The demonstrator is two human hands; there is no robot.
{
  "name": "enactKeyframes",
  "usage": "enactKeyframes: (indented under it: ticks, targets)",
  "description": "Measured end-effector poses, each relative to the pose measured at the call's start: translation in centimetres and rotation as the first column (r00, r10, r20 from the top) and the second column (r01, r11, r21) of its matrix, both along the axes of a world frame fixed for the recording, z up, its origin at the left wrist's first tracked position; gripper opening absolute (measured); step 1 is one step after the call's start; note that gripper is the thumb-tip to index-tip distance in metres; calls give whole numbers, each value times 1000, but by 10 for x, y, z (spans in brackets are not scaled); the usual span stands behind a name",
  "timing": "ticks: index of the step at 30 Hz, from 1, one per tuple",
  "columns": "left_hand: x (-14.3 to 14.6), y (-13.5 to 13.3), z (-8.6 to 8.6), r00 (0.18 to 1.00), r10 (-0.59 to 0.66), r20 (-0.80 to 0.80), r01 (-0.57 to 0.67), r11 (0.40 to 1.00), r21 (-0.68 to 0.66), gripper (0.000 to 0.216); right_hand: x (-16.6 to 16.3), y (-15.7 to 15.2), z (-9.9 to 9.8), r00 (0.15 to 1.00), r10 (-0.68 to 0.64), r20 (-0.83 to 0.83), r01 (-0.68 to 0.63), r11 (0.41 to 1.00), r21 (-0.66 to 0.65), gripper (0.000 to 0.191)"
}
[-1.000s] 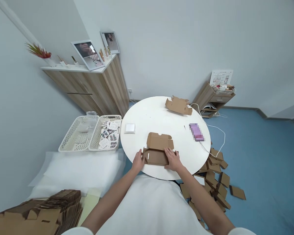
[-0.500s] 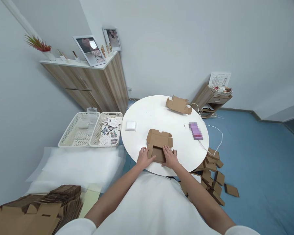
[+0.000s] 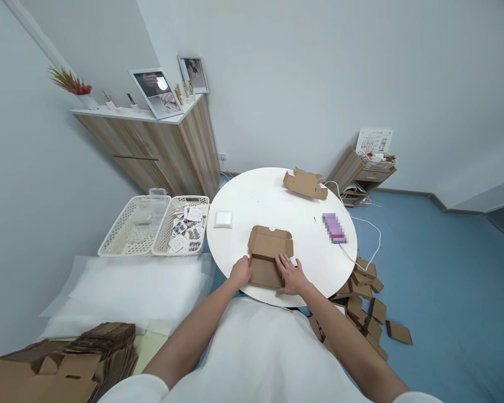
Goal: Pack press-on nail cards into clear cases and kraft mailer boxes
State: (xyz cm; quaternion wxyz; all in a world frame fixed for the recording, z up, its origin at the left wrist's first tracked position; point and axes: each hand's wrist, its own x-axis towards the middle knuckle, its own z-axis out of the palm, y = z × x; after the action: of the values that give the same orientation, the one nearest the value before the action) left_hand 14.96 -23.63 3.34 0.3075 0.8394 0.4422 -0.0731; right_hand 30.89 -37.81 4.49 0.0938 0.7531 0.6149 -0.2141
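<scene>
A brown cardboard box (image 3: pixel 265 273), partly folded with its lid flap standing up at the back, rests at the near edge of the round white table (image 3: pixel 256 201). My left hand (image 3: pixel 240 272) is closed around its left side wall, fingers curled and partly hidden. On the right side wall lies my right hand (image 3: pixel 293 276). Its fingers reach over the wall to the inside, and the thumb sits near the front edge. An opened-out cardboard box (image 3: pixel 306 183) lies at the back of the table.
On the table are a white packet (image 3: pixel 223 219), a pixelated purple object (image 3: pixel 335 228) and a white cable. Two white baskets (image 3: pixel 180 224) stand left, one with printed cards. A stack of flat cardboard (image 3: pixel 79 364) lies lower left. Folded boxes (image 3: pixel 367 313) are heaped on the floor right.
My left hand has drawn back from inside the box to its left side and closed there. The left side flap has been folded up. My right hand stays on the right side.
</scene>
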Motion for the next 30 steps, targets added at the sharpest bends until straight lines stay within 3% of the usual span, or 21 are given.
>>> enactKeyframes:
  ticks: [4,6,10,13,16,18,20,22,26,30]
  targets:
    - [1,-5,1,998,10,-63,-9,1000,26,28,0,1,-2,1000,12,10,-12,1000,24,118]
    - [-3,-8,3,1000,-15,-10,16,999,46,37,2,1,-4,1000,3,13,-3,999,33,117]
    - [-7,-8,11,966,-198,165,193,980,47,92,6,2,-3,1000,2,-1,-2,999,46,119]
    - [-2,-3,15,952,-287,108,288,958,4,124,10,2,1,1000,15,-26,-14,998,54,119]
    - [5,2,15,959,-274,66,276,961,-21,128,15,-6,2,998,-48,-35,52,992,115,111]
    - [7,4,14,962,-265,63,268,963,-35,127,20,-18,-2,967,-252,-35,254,948,191,98]
    - [6,4,12,962,-265,62,268,963,-42,126,25,-34,-9,853,-511,-105,520,821,237,85]
    - [6,2,12,963,-263,50,265,963,-42,126,28,-48,-17,732,-621,-279,676,713,187,77]
    - [9,-3,13,969,-247,18,247,967,-53,125,21,-58,-24,636,-515,-575,694,708,134,58]
    - [18,-11,13,978,-208,-5,207,976,-65,123,6,-45,-18,693,-498,-521,681,690,245,53]
